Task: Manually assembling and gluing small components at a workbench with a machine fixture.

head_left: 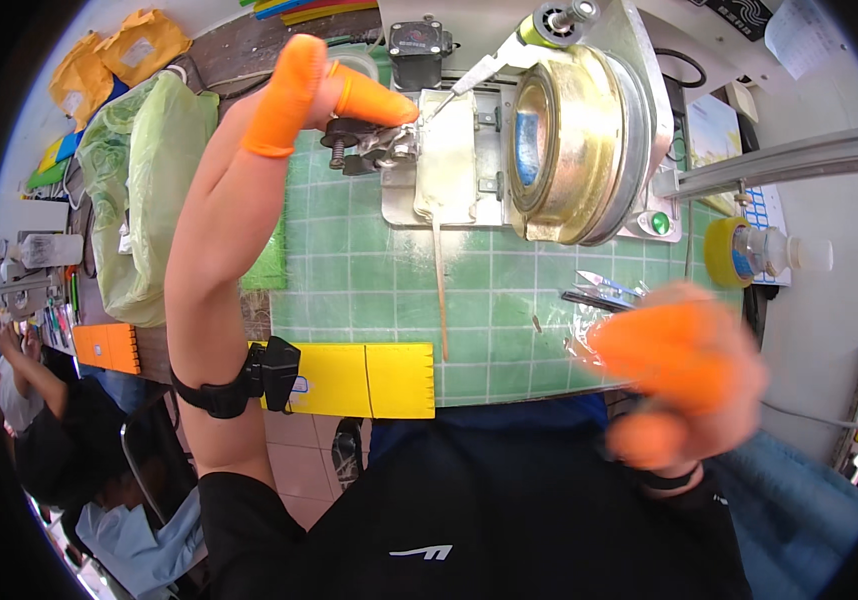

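My left hand (334, 95), with orange finger cots, reaches to the far middle of the bench. Its fingers are bent and close together at a small metal clamp-like part (389, 147) with a black knob; what they grip is hidden. Right beside them is a pale rectangular block (446, 165) on a metal base, with a thin wooden stick (440, 290) pointing toward me. A pointed silver tool (484, 72) slants down to the block's far end. My right hand (689, 370), also in orange finger cots, is smeared by motion over the near right mat, next to tweezers (609, 288) and clear plastic film (584, 335).
A large brass-coloured round wheel housing (574, 145) stands right of the block. Farther right are a clear bottle (774, 250) with yellow tape and a metal rail (799, 160). A green plastic bag (154, 190) lies left; a yellow strip (389, 380) lines the front edge. People sit far left.
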`<action>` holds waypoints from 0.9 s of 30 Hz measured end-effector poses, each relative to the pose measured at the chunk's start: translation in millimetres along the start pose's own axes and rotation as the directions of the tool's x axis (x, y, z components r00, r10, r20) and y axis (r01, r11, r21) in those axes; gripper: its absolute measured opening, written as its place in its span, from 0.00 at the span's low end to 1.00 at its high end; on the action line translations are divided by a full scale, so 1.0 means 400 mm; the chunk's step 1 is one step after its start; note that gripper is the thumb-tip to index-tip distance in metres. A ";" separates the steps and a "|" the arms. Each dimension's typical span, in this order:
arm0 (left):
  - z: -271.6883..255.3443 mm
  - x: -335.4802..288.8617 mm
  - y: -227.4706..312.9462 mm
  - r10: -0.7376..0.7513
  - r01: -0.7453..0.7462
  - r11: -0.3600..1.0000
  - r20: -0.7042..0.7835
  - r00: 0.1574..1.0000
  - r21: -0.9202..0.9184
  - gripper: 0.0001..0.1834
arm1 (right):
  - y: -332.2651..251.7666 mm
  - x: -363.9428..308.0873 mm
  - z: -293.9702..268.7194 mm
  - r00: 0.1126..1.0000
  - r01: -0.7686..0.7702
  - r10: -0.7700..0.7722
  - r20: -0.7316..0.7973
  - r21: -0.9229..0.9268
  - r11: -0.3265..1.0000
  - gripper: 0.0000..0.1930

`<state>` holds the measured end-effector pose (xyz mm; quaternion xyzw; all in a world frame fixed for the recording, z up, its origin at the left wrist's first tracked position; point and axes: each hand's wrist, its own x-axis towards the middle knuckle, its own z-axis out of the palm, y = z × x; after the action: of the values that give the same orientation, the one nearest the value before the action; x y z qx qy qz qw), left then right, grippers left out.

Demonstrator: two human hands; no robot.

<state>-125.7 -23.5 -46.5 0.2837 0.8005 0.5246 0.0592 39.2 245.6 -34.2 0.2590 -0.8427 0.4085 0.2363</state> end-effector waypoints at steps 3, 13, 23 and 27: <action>0.009 0.026 -0.042 0.023 -0.024 1.000 0.126 0.992 0.005 0.35 | -0.007 0.027 0.165 0.993 -0.022 -0.002 0.115 0.207 0.978 0.17; -0.036 -0.013 -0.033 -0.111 0.104 0.986 -0.055 0.992 -0.127 0.37 | 0.088 0.064 0.403 0.788 -0.344 0.614 -0.030 0.806 0.481 0.22; 0.060 0.164 0.255 -0.274 0.271 0.961 -0.220 0.936 -0.045 0.20 | 0.158 0.093 0.428 0.738 -0.248 0.593 -0.322 0.688 0.682 0.08; 0.041 0.171 0.112 0.302 -0.253 0.948 0.285 0.910 -0.196 0.26 | 0.125 0.125 0.436 0.704 -0.312 0.663 -0.255 0.727 0.611 0.09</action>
<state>-158.6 38.0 -0.6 0.4683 0.6894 0.5368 0.1313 -62.4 118.6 -128.8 -0.0432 -0.5984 0.7695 0.2188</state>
